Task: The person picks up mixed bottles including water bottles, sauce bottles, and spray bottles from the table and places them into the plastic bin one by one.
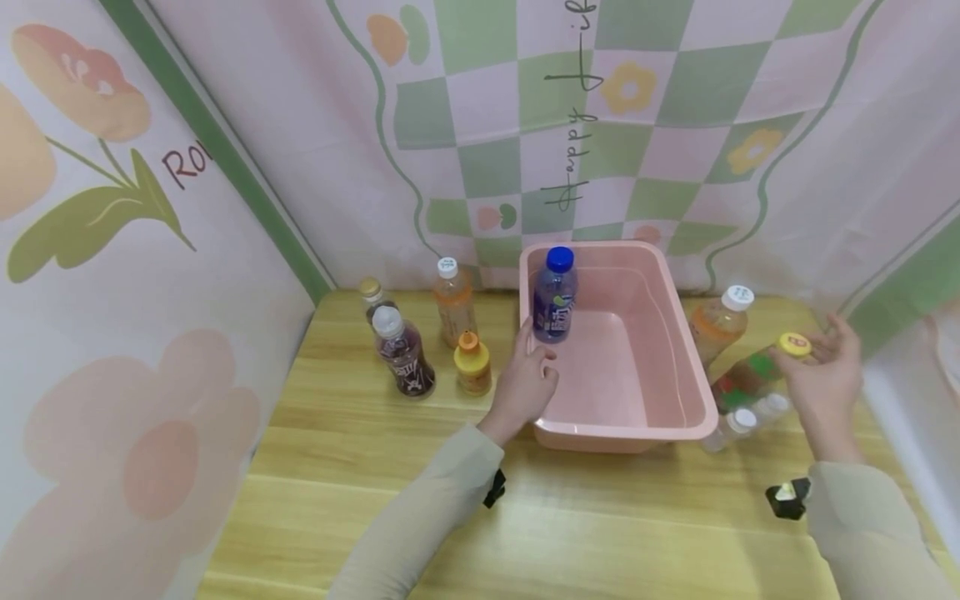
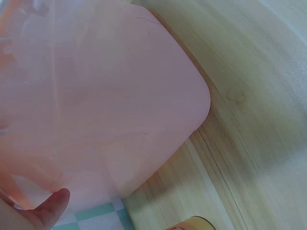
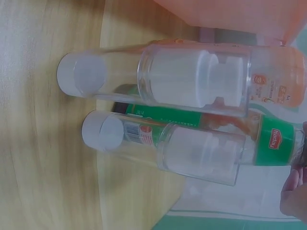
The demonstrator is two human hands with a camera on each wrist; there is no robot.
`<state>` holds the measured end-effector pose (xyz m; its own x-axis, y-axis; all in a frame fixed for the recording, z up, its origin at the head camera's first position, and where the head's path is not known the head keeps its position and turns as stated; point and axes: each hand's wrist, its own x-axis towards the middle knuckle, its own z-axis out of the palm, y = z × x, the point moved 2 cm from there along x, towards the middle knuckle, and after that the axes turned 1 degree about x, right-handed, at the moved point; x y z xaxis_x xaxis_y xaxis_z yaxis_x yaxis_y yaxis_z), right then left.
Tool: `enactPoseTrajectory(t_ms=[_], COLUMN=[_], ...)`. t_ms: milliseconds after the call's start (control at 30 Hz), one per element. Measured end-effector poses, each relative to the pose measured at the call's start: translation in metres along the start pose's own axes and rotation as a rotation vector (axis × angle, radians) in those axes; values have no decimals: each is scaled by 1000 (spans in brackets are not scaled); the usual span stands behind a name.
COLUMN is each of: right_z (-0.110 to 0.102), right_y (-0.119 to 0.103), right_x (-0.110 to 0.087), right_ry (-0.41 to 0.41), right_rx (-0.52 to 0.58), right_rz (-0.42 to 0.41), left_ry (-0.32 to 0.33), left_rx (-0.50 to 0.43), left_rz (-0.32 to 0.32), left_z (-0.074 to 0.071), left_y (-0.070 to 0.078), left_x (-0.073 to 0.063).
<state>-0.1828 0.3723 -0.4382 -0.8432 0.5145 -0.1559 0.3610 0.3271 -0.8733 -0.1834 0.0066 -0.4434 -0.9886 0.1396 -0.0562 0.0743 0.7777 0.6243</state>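
Observation:
A pink plastic basin (image 1: 603, 429) stands on the wooden table. My left hand (image 1: 522, 385) is over its left rim, one finger along the outside and the thumb on the inner side. In the left wrist view, a fingertip (image 2: 58, 197) shows against the outer wall. Inside the basin, by that hand, a blue-capped drink bottle (image 1: 555, 304) stands upright. To the right of the basin, my right hand (image 1: 828, 383) holds a sauce bottle (image 1: 757, 367) with a green label at its yellow cap. Two clear pump bottles (image 3: 192, 79) with white ends stand before it.
Left of the basin are a dark drink bottle (image 1: 405, 358), a yellow squeeze bottle (image 1: 472, 371), an orange drink bottle (image 1: 455, 308) and a gold-capped bottle (image 1: 371, 292). Another orange drink bottle (image 1: 717, 325) stands close to the basin's right wall. A patterned curtain (image 1: 487, 125) hangs behind.

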Motion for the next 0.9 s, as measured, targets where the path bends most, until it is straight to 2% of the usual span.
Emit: enactPoseTrajectory(t_ms=[133,367,567,767,900], right_z=[-1,-7,-16,-27,-34], right_y=[-1,-7,-25,-49,-66], right_x=[1,3,-1,-14,-23], right_ry=[23,73,104,121,104], right_rx=[10,91,296,448,552], right_rz=[1,-11,-27,-99,-159], left_ry=[-3,-8,-2,-2,-2], left_rx=[-11,-29,-30,-34,-24], left_rz=[-5,-10,-10,-12,-12], left_z=[-1,-1,-1,0,0], left_y=[1,1,1,1,1], left_x=[0,0,-1,-1,-1])
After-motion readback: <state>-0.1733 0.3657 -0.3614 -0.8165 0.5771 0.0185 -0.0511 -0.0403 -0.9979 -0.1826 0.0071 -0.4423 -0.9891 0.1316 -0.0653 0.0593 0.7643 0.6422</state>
